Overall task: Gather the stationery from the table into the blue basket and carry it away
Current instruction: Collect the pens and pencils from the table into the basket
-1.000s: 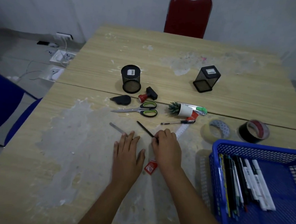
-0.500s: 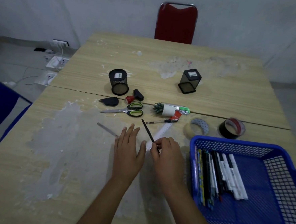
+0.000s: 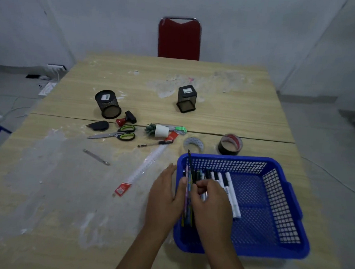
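Head camera: a person's right hand (image 3: 209, 196) is pinching a thin black pencil (image 3: 191, 166) in curled fingers over the near-left corner of the blue basket (image 3: 280, 208), the pencil's tip rising above the rim. Beside it, the left hand (image 3: 165, 193) is resting with straight, relaxed fingers against the basket's left wall, holding nothing. Pens and markers (image 3: 224, 185) are lying in a row along the basket's left side; its right half is showing bare mesh. The basket is sitting near the table's (image 3: 226, 108) right edge. On the table's left, a clear ruler (image 3: 143, 171) is lying just beside the left hand, with a metal knife (image 3: 96, 157) farther off. Scissors (image 3: 118, 133), two tape rolls (image 3: 230, 144) and two mesh cups (image 3: 108, 104) are lying beyond, well short of the far edge, where a red chair (image 3: 179, 39) is standing.
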